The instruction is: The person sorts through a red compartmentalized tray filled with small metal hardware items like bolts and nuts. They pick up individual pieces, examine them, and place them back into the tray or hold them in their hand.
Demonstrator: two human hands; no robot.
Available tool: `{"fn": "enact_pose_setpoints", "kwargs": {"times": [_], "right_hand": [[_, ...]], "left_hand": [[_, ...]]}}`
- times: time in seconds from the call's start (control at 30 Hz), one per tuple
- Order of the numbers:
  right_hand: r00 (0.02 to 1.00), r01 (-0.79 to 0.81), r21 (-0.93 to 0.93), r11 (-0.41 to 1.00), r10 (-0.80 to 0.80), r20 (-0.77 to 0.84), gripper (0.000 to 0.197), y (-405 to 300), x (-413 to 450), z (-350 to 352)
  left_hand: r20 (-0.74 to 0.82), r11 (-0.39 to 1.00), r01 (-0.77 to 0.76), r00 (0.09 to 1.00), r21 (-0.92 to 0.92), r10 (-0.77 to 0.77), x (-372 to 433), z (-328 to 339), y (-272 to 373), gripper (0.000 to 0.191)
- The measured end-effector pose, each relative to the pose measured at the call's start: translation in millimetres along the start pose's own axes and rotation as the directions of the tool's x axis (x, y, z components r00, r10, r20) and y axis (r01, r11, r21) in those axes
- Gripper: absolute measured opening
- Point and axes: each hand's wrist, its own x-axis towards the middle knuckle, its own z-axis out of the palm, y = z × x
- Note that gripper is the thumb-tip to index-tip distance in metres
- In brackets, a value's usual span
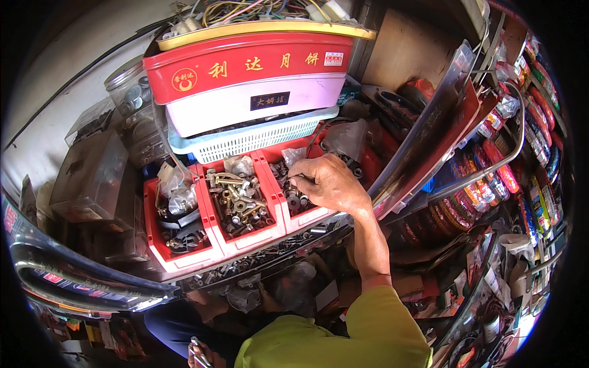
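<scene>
My right hand (331, 184) reaches over the right-hand red plastic bin (306, 224), thumb and fingertips pinched close above its contents. Whether something small is between the fingertips is unclear. Under the hand lie metal nuts and washers (294, 202). At the bottom edge, my left hand (209, 358), partly cut off, grips slender shiny metal pieces (198, 348), one with a bolt-like head. The middle red bin (248, 238) holds mixed bolts, nuts and washers (239, 202). In the left red bin (184, 264) are plastic bags (182, 200) and dark parts.
Behind the bins, a light-blue basket (257, 142), a white box (221, 110) and a red box (271, 60) are stacked, topped by wires (257, 9). Loose bolts (257, 260) line the shelf front. Clear containers (92, 179) stand left; packaged goods (478, 179) hang right.
</scene>
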Motion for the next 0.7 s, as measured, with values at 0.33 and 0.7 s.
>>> {"fn": "enact_pose_setpoints", "kwargs": {"times": [0.33, 0.7], "right_hand": [[0.987, -0.061, 0.067, 0.996, 0.07, -0.147, 0.011, -1, 2, 5], [0.995, -0.086, 0.286, 0.954, 0.097, -0.024, 0.013, 9, 4, 3]], "left_hand": [[0.2, 0.997, 0.051, 0.979, -0.058, -0.038, 15, -16, -7, 0.015], [0.146, 0.99, 0.085, 0.987, -0.11, -0.069, 14, -12, -7, 0.014]]}}
